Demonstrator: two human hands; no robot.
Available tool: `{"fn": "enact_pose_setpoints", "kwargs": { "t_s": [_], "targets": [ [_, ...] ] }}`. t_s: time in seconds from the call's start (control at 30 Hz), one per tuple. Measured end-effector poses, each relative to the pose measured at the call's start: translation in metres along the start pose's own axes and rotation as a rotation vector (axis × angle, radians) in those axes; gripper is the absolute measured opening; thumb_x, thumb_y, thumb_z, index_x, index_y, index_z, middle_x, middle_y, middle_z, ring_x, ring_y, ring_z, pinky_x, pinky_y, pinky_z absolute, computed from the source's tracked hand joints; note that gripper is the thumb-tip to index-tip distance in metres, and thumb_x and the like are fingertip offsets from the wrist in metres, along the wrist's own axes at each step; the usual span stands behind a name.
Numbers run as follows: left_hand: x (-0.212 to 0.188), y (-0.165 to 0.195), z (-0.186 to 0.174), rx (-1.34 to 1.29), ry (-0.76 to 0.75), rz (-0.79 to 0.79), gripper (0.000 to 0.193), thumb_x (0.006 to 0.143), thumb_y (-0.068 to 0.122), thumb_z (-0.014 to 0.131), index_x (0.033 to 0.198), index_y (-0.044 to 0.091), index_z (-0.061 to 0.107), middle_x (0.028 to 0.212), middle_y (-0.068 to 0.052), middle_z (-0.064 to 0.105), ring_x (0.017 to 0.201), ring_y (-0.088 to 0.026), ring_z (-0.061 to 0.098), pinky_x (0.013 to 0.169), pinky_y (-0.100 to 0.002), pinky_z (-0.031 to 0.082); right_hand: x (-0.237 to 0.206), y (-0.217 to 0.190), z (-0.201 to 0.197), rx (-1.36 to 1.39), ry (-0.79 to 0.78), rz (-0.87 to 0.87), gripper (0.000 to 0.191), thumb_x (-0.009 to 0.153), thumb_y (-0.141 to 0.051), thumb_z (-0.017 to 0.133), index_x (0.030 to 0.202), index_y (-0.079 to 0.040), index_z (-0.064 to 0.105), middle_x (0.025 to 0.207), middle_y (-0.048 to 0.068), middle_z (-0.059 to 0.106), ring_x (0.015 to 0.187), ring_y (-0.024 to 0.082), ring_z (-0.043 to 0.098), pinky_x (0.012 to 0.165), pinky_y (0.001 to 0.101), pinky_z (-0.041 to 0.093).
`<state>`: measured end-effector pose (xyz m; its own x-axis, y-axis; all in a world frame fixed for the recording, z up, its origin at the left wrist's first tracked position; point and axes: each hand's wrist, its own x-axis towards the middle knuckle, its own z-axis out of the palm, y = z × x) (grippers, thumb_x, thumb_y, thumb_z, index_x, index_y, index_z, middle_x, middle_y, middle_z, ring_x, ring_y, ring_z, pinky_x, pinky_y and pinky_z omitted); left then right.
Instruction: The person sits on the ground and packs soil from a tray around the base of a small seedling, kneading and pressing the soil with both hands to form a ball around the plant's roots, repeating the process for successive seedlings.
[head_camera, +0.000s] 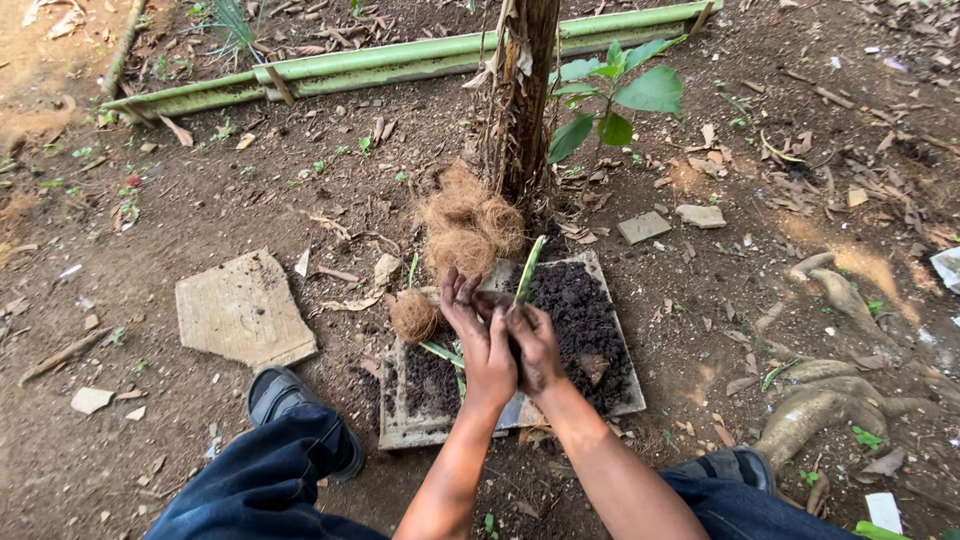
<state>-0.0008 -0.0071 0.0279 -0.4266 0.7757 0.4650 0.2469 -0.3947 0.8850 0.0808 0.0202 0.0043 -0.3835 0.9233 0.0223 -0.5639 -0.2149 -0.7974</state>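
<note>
At 9 o'clock a flat stone slab is lying clear of us. We're cupping our left hand, fingers half spread, against the green cutting; our right hand is closing round its base, keeping it upright over the soil tray. Coconut fibre clumps are sitting at 12, within reach. Tree trunk is crowding 12; room is opening toward 3.
</note>
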Motion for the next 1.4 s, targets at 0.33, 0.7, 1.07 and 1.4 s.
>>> {"fn": "enact_pose_setpoints", "kwargs": {
  "t_s": [0.33, 0.7, 1.07, 1.4],
  "targets": [
    [0.012, 0.006, -0.001, -0.081, -0.072, -0.445, 0.033, 0.095, 0.022, 0.063, 0.111, -0.006, 0.069, 0.101, -0.016, 0.068, 0.088, -0.023, 0.068, 0.079, -0.035, 0.057, 0.014, -0.026, 0.008, -0.553, 0.171, -0.419, 0.067, 0.108, -0.037, 0.049, 0.162, -0.004, 0.025, 0.171, 0.017, 0.024, 0.16, 0.03, 0.022, 0.131, 0.045, 0.015],
    [0.005, -0.03, 0.001, -0.917, -0.104, -0.919, 0.021, 0.096, 0.004, 0.058, 0.117, -0.002, 0.06, 0.101, -0.009, 0.065, 0.08, -0.014, 0.067, 0.069, -0.026, 0.057, -0.006, -0.046, 0.051, -1.258, 0.1, -0.852, 0.063, 0.115, -0.05, 0.017, 0.151, -0.005, 0.043, 0.162, 0.01, 0.046, 0.159, 0.038, 0.029, 0.135, 0.0615, 0.001],
    [0.001, -0.016, -0.003, -0.91, -0.213, -0.848, 0.031, 0.102, 0.015, 0.046, 0.123, -0.003, 0.06, 0.11, -0.017, 0.069, 0.092, -0.022, 0.07, 0.078, -0.033, 0.059, -0.008, -0.044, 0.05, -1.546, 0.273, -0.875, 0.07, 0.11, -0.052, 0.012, 0.14, -0.018, 0.066, 0.166, 0.01, 0.036, 0.162, 0.038, 0.014, 0.125, 0.0674, -0.015],
    [-0.007, -0.022, 0.003, -1.009, -0.096, -0.873, 0.034, 0.103, 0.012, 0.045, 0.13, -0.001, 0.061, 0.117, -0.014, 0.069, 0.101, -0.02, 0.068, 0.09, -0.033, 0.057, -0.013, -0.045, 0.047, -1.381, 0.255, -0.785, 0.061, 0.11, -0.047, 0.026, 0.136, -0.012, 0.068, 0.164, 0.017, 0.042, 0.161, 0.04, 0.022, 0.129, 0.0649, -0.009]
  ]
}}
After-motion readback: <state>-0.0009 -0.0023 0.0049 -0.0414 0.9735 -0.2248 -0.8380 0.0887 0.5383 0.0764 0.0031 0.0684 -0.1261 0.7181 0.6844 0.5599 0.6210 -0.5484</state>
